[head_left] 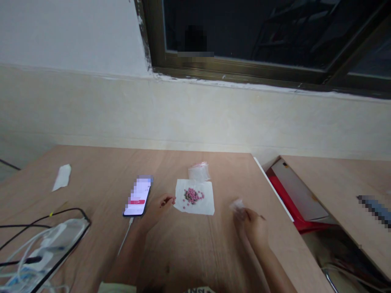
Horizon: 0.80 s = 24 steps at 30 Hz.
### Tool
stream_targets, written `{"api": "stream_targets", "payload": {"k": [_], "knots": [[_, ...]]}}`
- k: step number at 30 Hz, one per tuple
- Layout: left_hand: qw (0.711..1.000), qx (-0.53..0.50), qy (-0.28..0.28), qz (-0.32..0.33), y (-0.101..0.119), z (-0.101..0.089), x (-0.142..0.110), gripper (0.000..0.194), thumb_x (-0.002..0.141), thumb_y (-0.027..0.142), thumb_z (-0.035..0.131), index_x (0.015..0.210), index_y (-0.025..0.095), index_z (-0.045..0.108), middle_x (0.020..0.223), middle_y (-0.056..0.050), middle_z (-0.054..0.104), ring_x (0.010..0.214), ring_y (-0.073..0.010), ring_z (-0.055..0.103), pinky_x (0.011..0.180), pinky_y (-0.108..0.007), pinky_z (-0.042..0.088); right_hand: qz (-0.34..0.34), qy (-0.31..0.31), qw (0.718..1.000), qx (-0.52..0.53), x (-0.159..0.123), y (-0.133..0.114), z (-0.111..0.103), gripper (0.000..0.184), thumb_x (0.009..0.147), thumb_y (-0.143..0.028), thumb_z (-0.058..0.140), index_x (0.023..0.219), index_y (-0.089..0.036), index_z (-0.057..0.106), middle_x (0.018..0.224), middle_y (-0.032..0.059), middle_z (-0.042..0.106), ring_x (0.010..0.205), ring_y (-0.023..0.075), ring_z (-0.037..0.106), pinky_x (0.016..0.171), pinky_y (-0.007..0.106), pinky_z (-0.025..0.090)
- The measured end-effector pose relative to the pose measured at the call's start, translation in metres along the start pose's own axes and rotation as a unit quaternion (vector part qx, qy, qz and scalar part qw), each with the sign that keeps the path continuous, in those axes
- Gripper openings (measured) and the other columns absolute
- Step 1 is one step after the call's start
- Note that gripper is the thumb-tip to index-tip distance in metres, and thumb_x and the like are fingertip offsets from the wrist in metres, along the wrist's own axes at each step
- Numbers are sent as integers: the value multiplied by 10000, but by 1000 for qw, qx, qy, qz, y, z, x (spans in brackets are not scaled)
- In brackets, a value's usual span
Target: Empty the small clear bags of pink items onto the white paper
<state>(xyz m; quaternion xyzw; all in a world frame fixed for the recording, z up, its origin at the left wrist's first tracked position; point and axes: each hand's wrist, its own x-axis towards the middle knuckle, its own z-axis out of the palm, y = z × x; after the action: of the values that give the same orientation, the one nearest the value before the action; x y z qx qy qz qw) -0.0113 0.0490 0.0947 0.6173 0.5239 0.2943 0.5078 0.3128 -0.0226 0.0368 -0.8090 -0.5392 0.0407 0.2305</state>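
Observation:
A white sheet of paper (pixel 206 207) lies on the wooden table, with a cluster of small pink and green beads (pixel 192 196) on it. My left hand (pixel 157 209) is beside the paper's left edge, its fingers curled together; whether something is between them is too small to make out. To the right of the paper, my right hand (pixel 255 227) is closed on a small clear plastic bag (pixel 237 204), held just over the table. A stack of clear zip bags (pixel 199 171) touches the paper's far edge.
Left of my left hand lies a lit phone (pixel 139 197) on a white charging cable (pixel 125 236). A power strip (pixel 62 240) with tangled cords fills the near left. A white paper scrap (pixel 62 177) lies farther back. Beyond a gap on the right, another table (pixel 342 183) holds a dark object.

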Motion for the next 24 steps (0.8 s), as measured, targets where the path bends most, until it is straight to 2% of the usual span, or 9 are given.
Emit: {"api": "stream_targets", "payload": {"k": [3, 6, 8, 10, 12, 14, 17, 21, 24], "knots": [[1000, 19, -1, -18, -8, 2, 4, 254, 762, 400, 463, 820, 225, 639, 780, -14, 676, 770, -222, 582, 663, -309, 444, 47, 64, 997, 23, 6, -5, -19, 362, 776, -304, 335, 812, -125, 648, 734, 144, 675, 661, 254, 609, 763, 414, 386], [999, 30, 9, -8, -8, 9, 5, 303, 775, 395, 459, 926, 188, 620, 893, -45, 667, 796, -208, 587, 695, -291, 452, 58, 78, 985, 146, 7, -29, -33, 365, 767, -400, 382, 815, -132, 625, 804, 155, 663, 745, 257, 603, 698, 363, 426], [999, 22, -3, 25, -1, 17, 3, 319, 780, 386, 468, 987, 182, 599, 999, -62, 642, 846, -199, 583, 742, -285, 448, 27, 22, 966, 258, 3, -55, -35, 356, 763, -445, 415, 775, -149, 613, 781, 125, 657, 751, 237, 599, 686, 337, 441], [997, -1, -51, 55, 9, 25, -2, 323, 786, 373, 473, 1030, 193, 584, 1068, -66, 618, 925, -193, 564, 796, -284, 436, -29, -76, 938, 338, -3, -84, -32, 340, 767, -454, 434, 705, -171, 613, 725, 83, 654, 711, 209, 590, 679, 319, 445], [994, -17, -82, 66, 17, 31, -6, 276, 783, 358, 483, 966, 199, 614, 1024, -58, 631, 930, -187, 560, 792, -279, 436, -56, -162, 907, 386, -9, -108, -28, 327, 756, -455, 463, 656, -179, 610, 671, 52, 645, 653, 190, 582, 627, 294, 446], [992, -20, -103, 65, 19, 32, -10, 221, 767, 337, 503, 842, 183, 642, 877, -44, 648, 831, -173, 573, 740, -270, 441, -64, -205, 891, 399, -14, -123, -24, 306, 745, -435, 487, 626, -180, 606, 633, 33, 632, 622, 179, 574, 598, 277, 436], [989, -40, -132, 46, 16, 26, -15, 185, 745, 311, 531, 736, 157, 633, 678, -12, 607, 664, -140, 548, 634, -247, 427, -69, -218, 893, 387, -15, -131, -20, 267, 735, -390, 509, 604, -180, 607, 615, 19, 626, 630, 178, 568, 614, 271, 420], [986, -66, -151, 19, 17, 21, -19, 170, 739, 295, 536, 695, 152, 617, 617, 7, 579, 612, -120, 526, 602, -235, 407, -81, -234, 890, 382, -12, -132, -13, 263, 755, -378, 485, 632, -180, 607, 659, 26, 628, 683, 186, 563, 667, 285, 411], [988, -55, -142, 8, 21, 24, -17, 169, 712, 310, 564, 682, 151, 615, 615, 9, 588, 611, -122, 536, 598, -237, 410, -70, -170, 905, 383, -14, -136, -5, 219, 728, -389, 518, 724, -185, 596, 757, 42, 625, 768, 201, 547, 728, 316, 401]]}}
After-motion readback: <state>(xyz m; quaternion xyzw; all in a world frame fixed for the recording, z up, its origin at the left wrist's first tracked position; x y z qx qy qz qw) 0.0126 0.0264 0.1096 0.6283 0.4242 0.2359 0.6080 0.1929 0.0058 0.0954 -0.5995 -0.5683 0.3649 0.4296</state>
